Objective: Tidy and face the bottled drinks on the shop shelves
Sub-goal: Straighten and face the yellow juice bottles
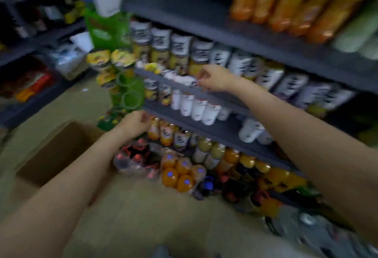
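R hand (211,80) curled at shelf front edge (180,86), grip unclear; L hand (136,123) curled, apparently empty. Risk: knocking white bottles (196,108) over.

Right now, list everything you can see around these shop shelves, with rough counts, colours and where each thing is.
White-labelled bottles: a long row, yellow below, second shelf.
White bottles: several, third shelf.
Orange bottles: several, top shelf right.
Orange-capped pack: one, on floor.
Cardboard box: one, brown, floor left.
Green display stand: one, left of shelves.
Left hand: fingers curled, apparently empty.
Right hand: curled at shelf edge; grip unclear from blur.
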Action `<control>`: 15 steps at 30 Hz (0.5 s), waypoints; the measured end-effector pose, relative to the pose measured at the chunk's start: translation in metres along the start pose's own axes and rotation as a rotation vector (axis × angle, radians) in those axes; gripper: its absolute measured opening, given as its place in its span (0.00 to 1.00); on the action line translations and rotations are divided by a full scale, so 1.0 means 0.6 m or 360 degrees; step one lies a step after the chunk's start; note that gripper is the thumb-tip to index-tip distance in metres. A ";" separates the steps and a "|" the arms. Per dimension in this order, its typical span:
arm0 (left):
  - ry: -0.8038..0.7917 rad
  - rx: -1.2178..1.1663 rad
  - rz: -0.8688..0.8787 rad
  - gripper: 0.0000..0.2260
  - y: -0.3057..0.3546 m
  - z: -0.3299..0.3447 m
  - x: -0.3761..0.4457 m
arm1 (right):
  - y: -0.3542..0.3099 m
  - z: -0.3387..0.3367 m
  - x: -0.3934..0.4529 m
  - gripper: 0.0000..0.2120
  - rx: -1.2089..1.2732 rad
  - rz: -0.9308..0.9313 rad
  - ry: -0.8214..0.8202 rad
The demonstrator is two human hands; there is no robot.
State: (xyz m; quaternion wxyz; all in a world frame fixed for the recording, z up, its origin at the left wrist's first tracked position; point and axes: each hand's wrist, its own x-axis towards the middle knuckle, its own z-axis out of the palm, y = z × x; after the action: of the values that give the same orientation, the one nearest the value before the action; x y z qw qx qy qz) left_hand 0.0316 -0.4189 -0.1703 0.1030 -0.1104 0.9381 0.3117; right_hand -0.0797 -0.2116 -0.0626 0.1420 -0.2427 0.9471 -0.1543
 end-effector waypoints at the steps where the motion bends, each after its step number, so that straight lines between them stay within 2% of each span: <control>1: -0.0017 -0.0003 0.0080 0.12 0.062 0.013 -0.002 | 0.032 -0.036 -0.058 0.12 -0.0019 0.0003 -0.0009; 3: -0.0064 0.0047 0.0271 0.12 0.189 0.040 -0.001 | 0.123 -0.101 -0.167 0.12 -0.0070 0.0095 -0.0109; 5: -0.0122 0.0147 0.0467 0.13 0.316 0.083 -0.003 | 0.233 -0.161 -0.297 0.11 -0.0067 0.0250 -0.0011; 8: -0.0156 0.0252 0.0752 0.12 0.513 0.175 -0.029 | 0.405 -0.230 -0.521 0.14 -0.0090 0.0576 0.0327; 10: -0.0162 0.0236 0.1001 0.11 0.681 0.284 -0.071 | 0.545 -0.273 -0.718 0.11 -0.0005 0.0841 0.0551; 12: -0.0224 0.0253 0.1201 0.13 0.841 0.393 -0.145 | 0.655 -0.305 -0.903 0.06 0.0238 0.1115 0.0882; 15: -0.0264 0.0544 0.1554 0.19 1.042 0.525 -0.275 | 0.760 -0.329 -1.127 0.09 0.0512 0.1449 0.1441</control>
State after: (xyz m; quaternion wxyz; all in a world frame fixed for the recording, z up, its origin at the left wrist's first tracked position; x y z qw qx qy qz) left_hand 0.0584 0.2844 -0.0227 0.0360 0.3832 0.9065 0.1736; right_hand 0.2320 0.5536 0.0841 -0.1846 0.2948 0.8865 -0.3053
